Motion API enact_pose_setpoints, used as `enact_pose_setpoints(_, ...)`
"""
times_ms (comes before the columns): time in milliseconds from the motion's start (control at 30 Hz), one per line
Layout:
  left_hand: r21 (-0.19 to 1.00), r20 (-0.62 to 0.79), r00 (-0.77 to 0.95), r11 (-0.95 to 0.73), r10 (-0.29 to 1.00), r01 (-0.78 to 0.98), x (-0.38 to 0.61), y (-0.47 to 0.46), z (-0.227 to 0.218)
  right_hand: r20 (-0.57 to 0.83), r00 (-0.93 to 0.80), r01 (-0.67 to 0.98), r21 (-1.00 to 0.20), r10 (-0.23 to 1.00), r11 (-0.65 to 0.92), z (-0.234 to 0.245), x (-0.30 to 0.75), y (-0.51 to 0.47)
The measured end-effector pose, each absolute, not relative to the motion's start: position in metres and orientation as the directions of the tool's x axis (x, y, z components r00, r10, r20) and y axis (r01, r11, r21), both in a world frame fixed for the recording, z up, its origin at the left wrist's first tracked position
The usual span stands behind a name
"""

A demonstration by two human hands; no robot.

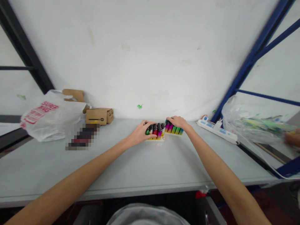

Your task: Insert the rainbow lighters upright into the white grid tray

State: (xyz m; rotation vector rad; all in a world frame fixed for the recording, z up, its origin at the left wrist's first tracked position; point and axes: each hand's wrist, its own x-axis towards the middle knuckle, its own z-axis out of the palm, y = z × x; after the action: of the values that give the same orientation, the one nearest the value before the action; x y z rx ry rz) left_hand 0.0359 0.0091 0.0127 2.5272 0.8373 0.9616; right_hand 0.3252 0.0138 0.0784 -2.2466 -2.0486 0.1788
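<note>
Two blocks of colourful cigarette lighters stand upright side by side at the back of the grey table. My left hand (141, 132) is closed around the left side of one block of lighters (157, 132), thumb in front and fingers over the rear. These lighters have black tops and sit in a pale tray (159, 140). My right hand (178, 121) reaches over the top of the second block of lighters (174, 128), its fingers curled down at the upper left. That block is turned at an angle, with a pale base under it. My right fingertips are partly hidden.
A white plastic bag (53, 115) and small cardboard boxes (98, 116) are on the left, near a pixelated dark item (83, 137). On the right lie a power strip (219, 131) and a clear bag (234, 114). Another person's blurred hand (292, 137) is at the far right.
</note>
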Motion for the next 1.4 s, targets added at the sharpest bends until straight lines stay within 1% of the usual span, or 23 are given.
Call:
enact_pose_setpoints(100, 0.47, 0.494, 0.561, -0.747, 0.664, 0.471, 0.027, 0.04, 0.015, -0.005, 0.096, 0.986, -0.137, 0.995, -0.096, 0.076, 0.327, -0.002)
enact_pose_setpoints(167, 0.44, 0.483, 0.572, -0.748, 0.663, 0.496, 0.023, 0.065, 0.017, 0.023, 0.09, 0.987, -0.136, 0.996, -0.086, 0.075, 0.323, -0.011)
enact_pose_setpoints(300, 0.264, 0.51, 0.596, -0.772, 0.62, 0.578, 0.021, 0.106, 0.021, 0.077, 0.072, 0.992, -0.11, 0.994, -0.063, 0.073, 0.312, -0.025)
enact_pose_setpoints(367, 0.196, 0.54, 0.567, -0.748, 0.622, 0.634, 0.026, 0.117, 0.022, 0.133, 0.06, 0.991, -0.127, 0.989, -0.043, 0.073, 0.307, -0.03)
enact_pose_setpoints(467, 0.128, 0.59, 0.503, -0.689, 0.631, 0.714, 0.035, 0.123, 0.022, 0.267, 0.01, 0.984, -0.172, 0.964, 0.038, 0.072, 0.305, -0.037)
enact_pose_setpoints(533, 0.104, 0.604, 0.486, -0.667, 0.632, 0.738, 0.038, 0.123, 0.023, 0.295, -0.056, 0.981, -0.159, 0.954, 0.107, 0.071, 0.306, -0.043)
enact_pose_setpoints(700, 0.077, 0.606, 0.481, -0.648, 0.634, 0.758, 0.035, 0.123, 0.03, 0.192, -0.194, 0.973, -0.085, 0.962, 0.213, 0.069, 0.322, -0.052)
enact_pose_setpoints(767, 0.065, 0.612, 0.475, -0.638, 0.633, 0.767, 0.036, 0.119, 0.031, 0.188, -0.258, 0.955, -0.099, 0.948, 0.28, 0.068, 0.331, -0.052)
enact_pose_setpoints(833, 0.059, 0.634, 0.464, -0.636, 0.619, 0.769, 0.039, 0.11, 0.03, 0.215, -0.327, 0.926, -0.121, 0.92, 0.357, 0.068, 0.34, -0.051)
enact_pose_setpoints(900, 0.048, 0.672, 0.465, -0.66, 0.576, 0.749, 0.045, 0.092, 0.025, 0.269, -0.365, 0.904, -0.126, 0.891, 0.408, 0.066, 0.347, -0.049)
enact_pose_setpoints(1000, 0.015, 0.704, 0.551, -0.785, 0.448, 0.619, 0.055, 0.052, 0.012, 0.291, -0.37, 0.898, -0.131, 0.883, 0.419, 0.061, 0.349, -0.047)
enact_pose_setpoints(1067, 0.019, 0.709, 0.588, -0.843, 0.391, 0.538, 0.061, 0.025, 0.002, 0.266, -0.35, 0.906, -0.15, 0.898, 0.397, 0.058, 0.346, -0.045)
enact_pose_setpoints(1167, 0.045, 0.684, 0.636, -0.89, 0.358, 0.453, 0.067, 0.002, -0.006, 0.267, -0.289, 0.929, -0.155, 0.919, 0.337, 0.056, 0.338, -0.046)
enact_pose_setpoints(1267, 0.135, 0.678, 0.603, -0.877, 0.421, 0.461, 0.07, 0.001, -0.009, 0.256, -0.219, 0.959, -0.123, 0.942, 0.256, 0.06, 0.329, -0.049)
enact_pose_setpoints(1333, 0.218, 0.681, 0.55, -0.85, 0.484, 0.479, 0.07, 0.005, -0.01, 0.225, -0.159, 0.979, -0.091, 0.961, 0.184, 0.063, 0.319, -0.054)
enact_pose_setpoints(1400, 0.275, 0.681, 0.52, -0.838, 0.516, 0.472, 0.069, 0.006, -0.01, 0.189, -0.09, 0.994, -0.051, 0.978, 0.102, 0.067, 0.304, -0.059)
